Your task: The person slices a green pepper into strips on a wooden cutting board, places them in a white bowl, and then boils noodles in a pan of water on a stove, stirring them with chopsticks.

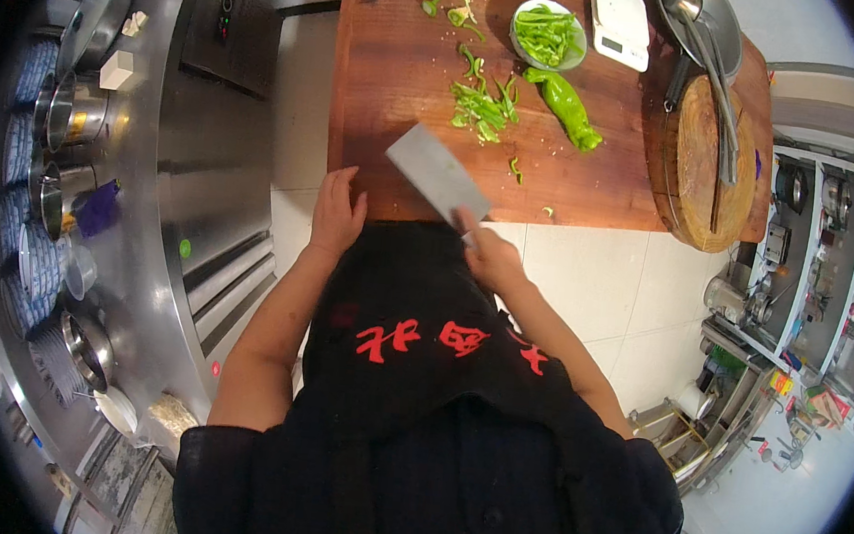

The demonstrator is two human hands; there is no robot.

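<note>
My right hand (pixel 494 256) grips a Chinese cleaver (pixel 438 174), its broad blade lying over the front edge of the wooden table (pixel 399 137). At the table's front left corner rests my left hand (pixel 339 211), holding nothing, the thumb apart from the fingers. Beyond the blade is a loose heap of sliced green pepper (pixel 482 111). A whole green pepper (pixel 567 109) lies right of the heap. Behind it, a white bowl (pixel 516 42) holds more green pepper strips (pixel 547 35). Pepper stems and a seed core (pixel 462 14) lie at the back left.
A white kitchen scale (pixel 620 30) stands right of the bowl. Farther right are a metal pan (pixel 723 34) with a ladle and a round wooden chopping block (pixel 694 167). A stainless steel counter (pixel 132 191) with pots and bowls runs along the left.
</note>
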